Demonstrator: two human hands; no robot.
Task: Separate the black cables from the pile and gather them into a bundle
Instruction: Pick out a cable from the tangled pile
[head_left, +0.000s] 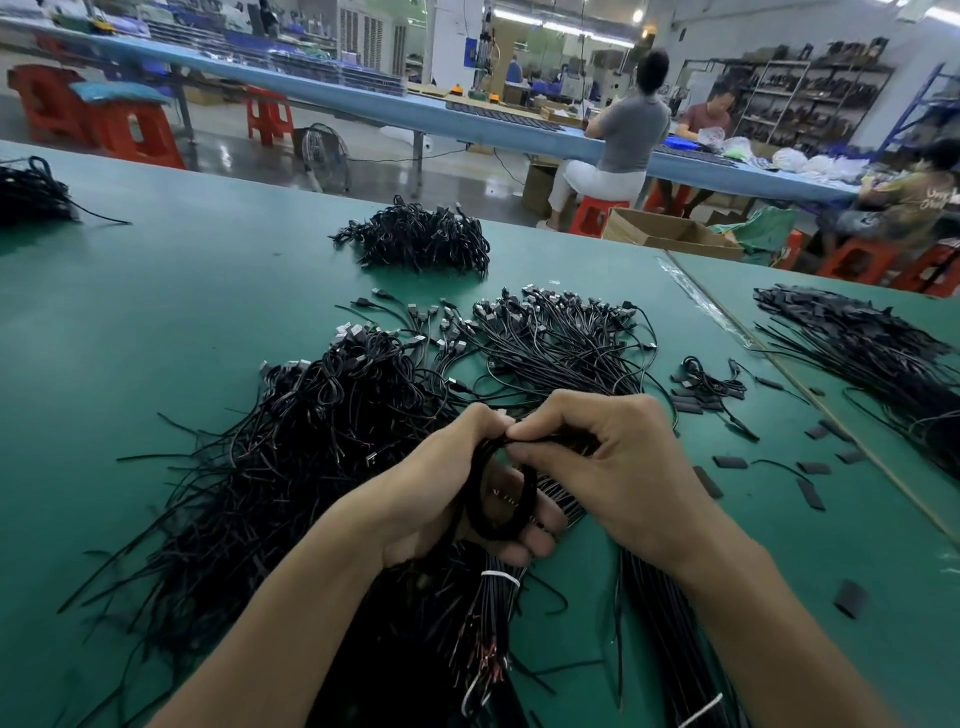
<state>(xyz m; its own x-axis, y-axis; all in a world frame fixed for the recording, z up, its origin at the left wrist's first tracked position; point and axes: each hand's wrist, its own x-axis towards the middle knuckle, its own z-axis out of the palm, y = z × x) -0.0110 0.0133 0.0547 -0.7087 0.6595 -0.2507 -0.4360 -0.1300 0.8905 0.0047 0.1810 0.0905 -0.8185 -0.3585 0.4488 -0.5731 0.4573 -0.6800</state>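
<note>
Gripping a bundle of black cables (491, 527), both hands sit close together over the green table (156, 322). Cables thin, matte black, coiled into a tight loop in the palm. Loose tails run down toward the viewer, some with bare reddish wire ends. A white tie (501, 578) wraps a group just below the left hand (441, 499). Left hand palm-up, fingers curled under and round the loop, thumb on top. Right hand (628, 467) fingers curled, thumb and forefinger pinching the top of the loop, tips touching the left thumb. Main pile (311, 441) lies on the table just left of and beyond the hands, tangled, with silver-tipped plugs at its far edge. More plug-ended cables (561, 343) fan out directly beyond the hands. Short black sleeve pieces (810, 493) scattered right of the right hand. Separate heap (421, 236) farther back.
</note>
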